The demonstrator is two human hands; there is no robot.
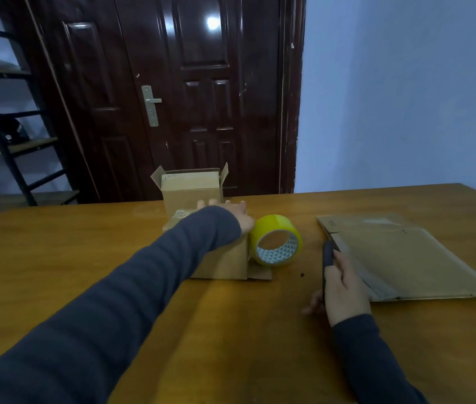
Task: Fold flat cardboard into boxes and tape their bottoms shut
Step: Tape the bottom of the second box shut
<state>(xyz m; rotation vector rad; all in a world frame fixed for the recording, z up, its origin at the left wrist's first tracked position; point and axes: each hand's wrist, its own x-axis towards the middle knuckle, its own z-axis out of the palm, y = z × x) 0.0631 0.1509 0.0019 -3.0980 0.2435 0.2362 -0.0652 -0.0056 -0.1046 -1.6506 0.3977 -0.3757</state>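
A cardboard box [225, 262] lies bottom-up near the middle of the wooden table [85, 258]. My left hand [235, 214] rests on its top with the fingers spread flat, and my sleeve covers much of it. A roll of yellow tape [277, 239] leans against the box's right side. Behind it stands a second folded box [191, 189], upright with its top flaps open. My right hand [343, 290] grips a dark utility knife [327, 255] pointing away from me. A stack of flat cardboard [405, 258] lies to the right of that hand.
A dark wooden door [190, 91] stands behind the table, and a black metal shelf rack [3, 126] is at the left. A small dark speck [302, 274] lies on the table between the tape and my right hand.
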